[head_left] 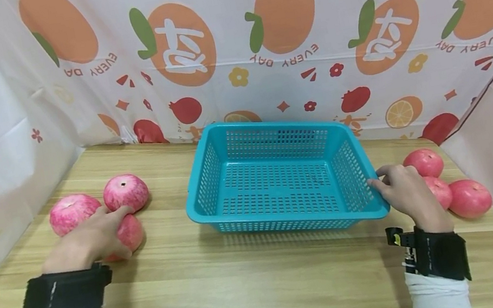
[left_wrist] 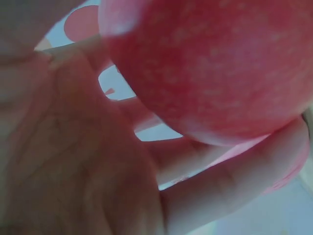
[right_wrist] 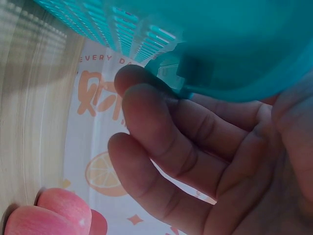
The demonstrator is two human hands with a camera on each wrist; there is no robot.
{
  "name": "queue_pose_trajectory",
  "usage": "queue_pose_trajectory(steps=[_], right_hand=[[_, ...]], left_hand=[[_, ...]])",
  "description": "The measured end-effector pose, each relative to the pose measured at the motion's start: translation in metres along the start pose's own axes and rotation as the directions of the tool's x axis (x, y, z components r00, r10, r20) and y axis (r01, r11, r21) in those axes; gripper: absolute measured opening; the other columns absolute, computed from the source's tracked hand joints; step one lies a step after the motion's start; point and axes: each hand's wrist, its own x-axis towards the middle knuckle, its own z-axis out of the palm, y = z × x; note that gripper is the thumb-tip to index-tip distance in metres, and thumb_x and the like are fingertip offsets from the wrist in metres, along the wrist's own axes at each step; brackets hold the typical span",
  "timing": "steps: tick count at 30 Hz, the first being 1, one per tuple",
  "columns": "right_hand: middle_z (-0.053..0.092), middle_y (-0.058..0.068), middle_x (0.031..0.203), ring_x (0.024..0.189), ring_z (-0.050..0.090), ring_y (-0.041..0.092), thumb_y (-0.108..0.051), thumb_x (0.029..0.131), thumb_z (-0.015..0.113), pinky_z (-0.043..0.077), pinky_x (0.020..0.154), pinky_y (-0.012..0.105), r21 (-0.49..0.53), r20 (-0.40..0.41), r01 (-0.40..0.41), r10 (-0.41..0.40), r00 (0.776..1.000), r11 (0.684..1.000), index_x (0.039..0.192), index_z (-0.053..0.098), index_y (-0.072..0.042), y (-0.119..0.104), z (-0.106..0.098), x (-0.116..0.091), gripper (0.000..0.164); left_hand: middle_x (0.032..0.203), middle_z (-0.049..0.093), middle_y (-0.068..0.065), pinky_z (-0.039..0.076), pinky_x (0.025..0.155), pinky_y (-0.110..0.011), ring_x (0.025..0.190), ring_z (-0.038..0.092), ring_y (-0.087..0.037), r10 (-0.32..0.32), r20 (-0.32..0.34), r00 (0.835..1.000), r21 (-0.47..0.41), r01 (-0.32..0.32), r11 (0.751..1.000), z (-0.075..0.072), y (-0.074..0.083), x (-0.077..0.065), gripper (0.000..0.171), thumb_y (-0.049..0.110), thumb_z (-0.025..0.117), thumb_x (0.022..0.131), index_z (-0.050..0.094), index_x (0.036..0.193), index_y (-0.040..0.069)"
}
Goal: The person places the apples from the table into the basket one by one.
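My left hand [head_left: 93, 237] curls its fingers and thumb around a red apple [head_left: 130, 233], whose smooth side [left_wrist: 210, 68] fills much of the left wrist view. Two streaked pink-red apples sit just beyond that hand: one at the left [head_left: 72, 212], another behind [head_left: 126, 192]. In the middle is a turquoise plastic basket [head_left: 287, 214] with slotted walls and nothing in it. At its right front corner my right hand [head_left: 406, 192] grips the rim, thumb over the top. The right wrist view shows those fingers [right_wrist: 161, 132] bent under the basket's edge [right_wrist: 244, 95].
Several pink-red apples lie beside my right hand, among them one at the back [head_left: 423, 163] and one in front [head_left: 469, 198]. A fruit-printed curtain [head_left: 235, 90] hangs behind the wooden table [head_left: 252, 296]. Pale cloth closes off both sides.
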Motion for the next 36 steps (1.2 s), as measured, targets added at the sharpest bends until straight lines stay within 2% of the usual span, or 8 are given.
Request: queue_pose_trajectory(steps=[14, 23, 30, 36], right_hand=[[0.063, 0.026, 0.08, 0.062, 0.061, 0.026, -0.015, 0.086, 0.06, 0.055, 0.057, 0.044, -0.003, -0.007, 0.006, -0.006, 1.0, 1.0, 0.106, 0.054, 0.016, 0.0004, 0.0009, -0.0006, 0.037], [0.063, 0.026, 0.082, 0.062, 0.061, 0.027, -0.015, 0.086, 0.06, 0.055, 0.057, 0.044, -0.004, -0.01, 0.014, -0.015, 1.0, 1.0, 0.106, 0.054, 0.016, 0.0011, 0.0009, -0.0013, 0.038], [0.064, 0.026, 0.082, 0.063, 0.062, 0.026, -0.016, 0.087, 0.06, 0.055, 0.058, 0.043, 0.006, 0.005, 0.004, -0.004, 1.0, 1.0, 0.108, 0.053, 0.016, 0.0006, -0.0004, -0.0008, 0.039], [0.064, 0.026, 0.082, 0.062, 0.062, 0.026, -0.016, 0.087, 0.06, 0.055, 0.058, 0.044, 0.005, 0.005, -0.001, 0.001, 1.0, 1.0, 0.108, 0.053, 0.016, 0.0011, 0.0003, -0.0013, 0.039]], left_hand=[[0.116, 0.033, -0.036, 0.042, 0.067, -0.067, 0.097, 0.04, -0.045, 0.005, -0.02, 1.0, 0.015, -0.005, 1.0, 0.0024, -0.0031, 0.0024, 0.089, 0.032, 0.081, 0.056, 0.039, 0.128, 0.002], [0.115, 0.036, -0.036, 0.043, 0.067, -0.067, 0.097, 0.041, -0.044, 0.022, -0.025, 0.999, 0.021, -0.021, 1.0, 0.0022, -0.0036, 0.0025, 0.086, 0.031, 0.081, 0.057, 0.04, 0.127, 0.002], [0.121, 0.03, -0.039, 0.039, 0.072, -0.071, 0.102, 0.037, -0.051, 0.069, -0.091, 0.993, 0.016, -0.068, 0.998, -0.0031, 0.0015, -0.002, 0.086, 0.028, 0.078, 0.063, 0.034, 0.131, -0.002], [0.116, 0.036, -0.039, 0.041, 0.073, -0.069, 0.098, 0.043, -0.048, 0.11, -0.139, 0.984, 0.061, -0.102, 0.993, -0.0069, 0.0063, -0.005, 0.088, 0.028, 0.079, 0.064, 0.031, 0.13, -0.003]])
